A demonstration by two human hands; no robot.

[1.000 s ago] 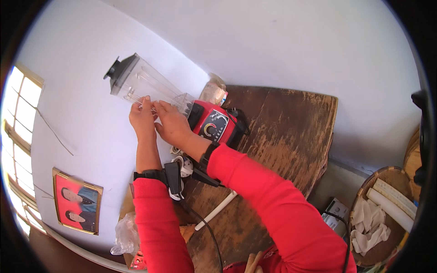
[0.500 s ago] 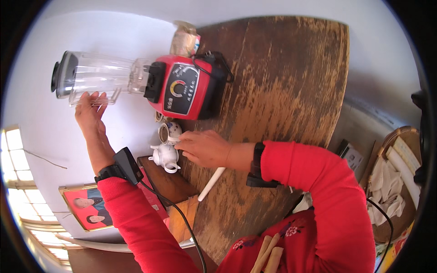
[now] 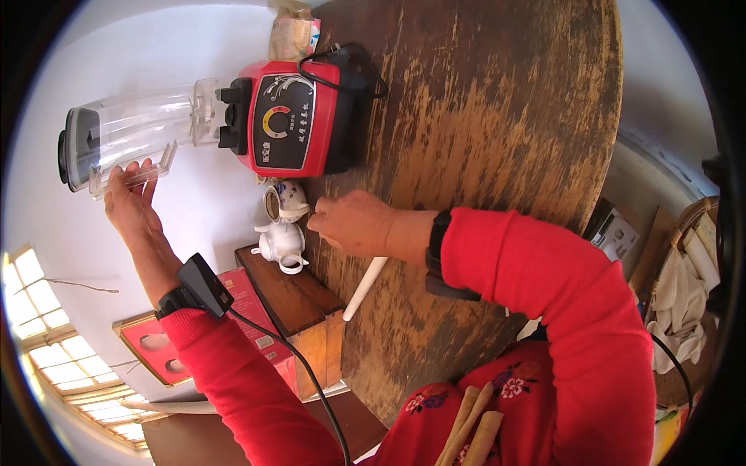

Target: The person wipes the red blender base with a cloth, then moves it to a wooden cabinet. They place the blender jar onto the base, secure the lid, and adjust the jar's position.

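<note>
A blender appears lying sideways in the picture, its clear jug (image 3: 144, 128) pointing left from the red base (image 3: 287, 120). The jug's lower end meets the black socket; whether it is fully seated I cannot tell. My left hand (image 3: 134, 194) has its fingers wrapped round the jug's clear handle (image 3: 159, 167), near the dark lid (image 3: 78, 149). Over the worn wooden table, my right hand (image 3: 353, 224) is curled closed, its inner side hidden. It is nearest to a small patterned pot (image 3: 286, 202). A white stick (image 3: 364, 290) lies partly under my right wrist.
Beside the patterned pot stands a white teapot (image 3: 281, 245). The black cord (image 3: 381, 74) loops by the base, near a wrapped packet (image 3: 294, 35). Pale sticks (image 3: 478, 427) rest on my lap. A red box (image 3: 256, 326) and a basket with cloths (image 3: 676, 311) flank the table.
The view has shifted, so the blender sits farther left and higher. My left hand stays on the jug handle. My right hand's fingers have curled in more beside the patterned pot.
</note>
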